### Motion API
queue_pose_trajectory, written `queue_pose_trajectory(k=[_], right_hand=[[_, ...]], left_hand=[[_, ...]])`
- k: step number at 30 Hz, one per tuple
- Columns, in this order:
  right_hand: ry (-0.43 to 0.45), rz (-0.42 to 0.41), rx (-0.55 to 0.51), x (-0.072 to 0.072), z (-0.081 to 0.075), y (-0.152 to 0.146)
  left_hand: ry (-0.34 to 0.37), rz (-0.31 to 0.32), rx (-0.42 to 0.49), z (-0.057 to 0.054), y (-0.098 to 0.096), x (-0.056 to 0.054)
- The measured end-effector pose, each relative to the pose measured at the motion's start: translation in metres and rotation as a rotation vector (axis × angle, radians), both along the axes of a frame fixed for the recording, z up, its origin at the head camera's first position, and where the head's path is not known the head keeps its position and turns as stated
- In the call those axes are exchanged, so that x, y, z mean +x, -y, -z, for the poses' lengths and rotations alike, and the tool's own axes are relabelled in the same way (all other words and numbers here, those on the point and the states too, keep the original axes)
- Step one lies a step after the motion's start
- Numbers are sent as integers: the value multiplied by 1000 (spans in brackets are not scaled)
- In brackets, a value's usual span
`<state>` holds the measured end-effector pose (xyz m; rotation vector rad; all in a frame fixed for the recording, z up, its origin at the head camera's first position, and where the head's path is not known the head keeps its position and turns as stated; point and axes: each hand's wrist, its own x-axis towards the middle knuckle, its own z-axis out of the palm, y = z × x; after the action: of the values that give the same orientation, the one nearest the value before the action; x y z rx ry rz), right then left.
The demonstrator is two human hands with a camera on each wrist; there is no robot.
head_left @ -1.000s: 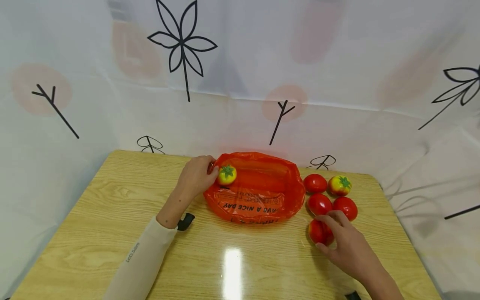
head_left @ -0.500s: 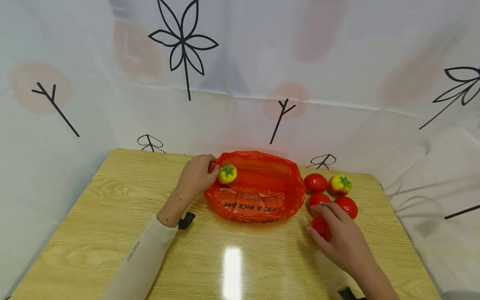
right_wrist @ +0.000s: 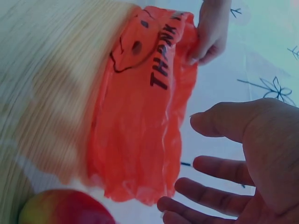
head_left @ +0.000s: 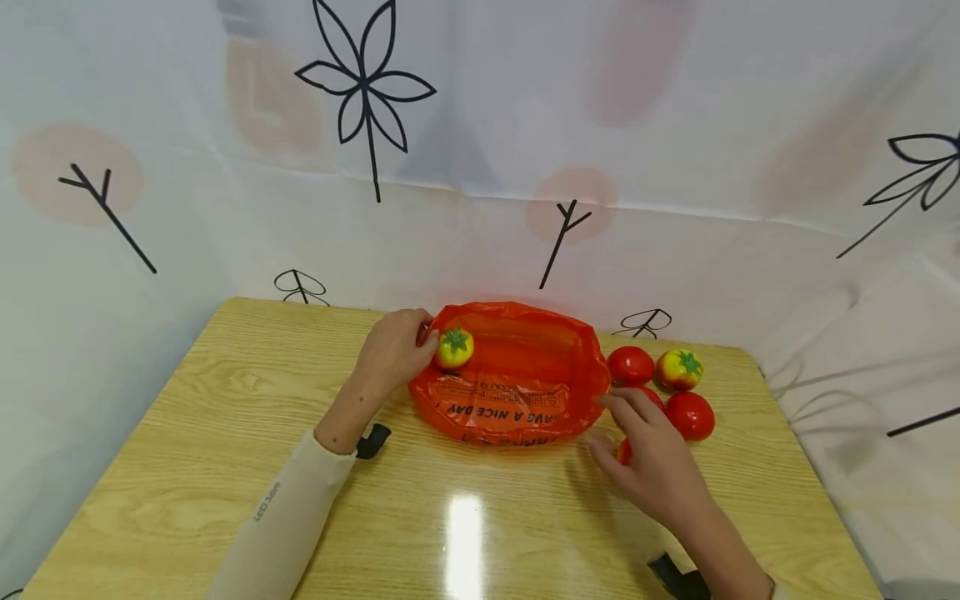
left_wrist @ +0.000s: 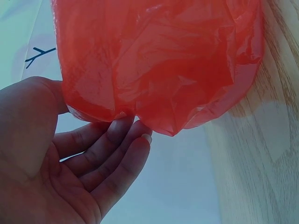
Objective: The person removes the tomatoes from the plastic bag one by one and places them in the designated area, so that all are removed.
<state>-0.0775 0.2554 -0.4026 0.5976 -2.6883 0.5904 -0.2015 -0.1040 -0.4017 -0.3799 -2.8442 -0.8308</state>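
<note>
A red plastic bag (head_left: 525, 358) stands open-mouthed on the table, with printed black lettering. My left hand (head_left: 396, 354) pinches its left rim between thumb and fingers; the left wrist view shows the fingers (left_wrist: 124, 158) against the bag's edge. Inside the bag, by that hand, is a yellow toy tomato (head_left: 454, 348) with a green leafy top. My right hand (head_left: 656, 467) holds nothing. Its spread fingers are by the bag's right rim, above the nearest red toy tomatoes. One red-and-yellow toy fruit (right_wrist: 65, 210) shows below the hand in the right wrist view.
Right of the bag lie several toy tomatoes, among them a red one (head_left: 630, 367), another red one (head_left: 690, 416) and a yellow-red one (head_left: 680, 369). They rest on a wooden table (head_left: 225, 433). A patterned white cloth (head_left: 480, 150) hangs behind it.
My right hand has moved up and left from the nearest red toy tomato to the bag's right rim, its fingers spreading. My left hand and the bag stay in place.
</note>
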Motion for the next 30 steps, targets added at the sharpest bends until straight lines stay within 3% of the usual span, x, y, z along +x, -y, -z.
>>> queue_pose_trajectory(k=[6, 16, 30], right_hand=[[-8, -27, -17, -7, 0, 11], [68, -16, -5, -15, -3, 30], [108, -55, -57, -29, -3, 51]], left_hand=[[-3, 1, -1, 1, 0, 0], [1, 0, -2, 2, 0, 0], [1, -2, -7, 2, -1, 0]])
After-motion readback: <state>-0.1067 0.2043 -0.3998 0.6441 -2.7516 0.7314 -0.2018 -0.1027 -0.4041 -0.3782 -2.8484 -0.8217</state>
